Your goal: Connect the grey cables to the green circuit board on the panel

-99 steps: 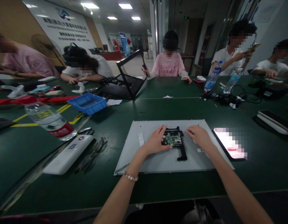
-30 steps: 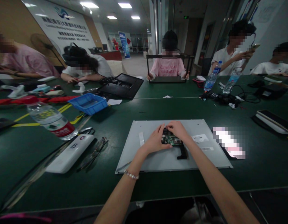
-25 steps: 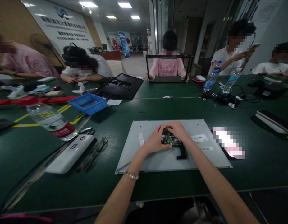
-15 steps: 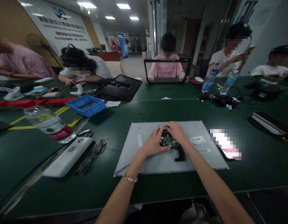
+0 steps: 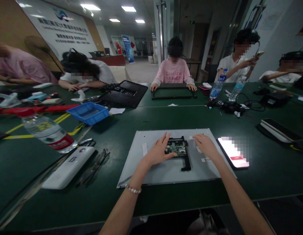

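A small green circuit board (image 5: pixel 182 150) in a black plastic frame (image 5: pixel 187 163) lies on a flat pale-grey panel (image 5: pixel 153 174) in front of me. My left hand (image 5: pixel 157 151) is around the board's left side, thumb at its lower edge and the other fingers reaching over its upper part. The hand hides the board's left end. To the right of the frame, apart from it, my right hand (image 5: pixel 206 147) is low over the panel. Its fingers point left, loosely stretched, and I see nothing in them. White labels on the panel are partly covered by this hand.
A lit phone (image 5: pixel 233 153) lies right of the panel. On the left are a white power bank (image 5: pixel 69 168), eyeglasses (image 5: pixel 94 166), a water bottle (image 5: pixel 49 132) and a blue tray (image 5: pixel 90 114). Across the green table, a person rests hands by a black frame (image 5: pixel 174 97).
My right hand came in to the board's upper edge, then withdrew to the right. My left hand stayed on the board. The person opposite raised the black frame upright, then laid it flat.
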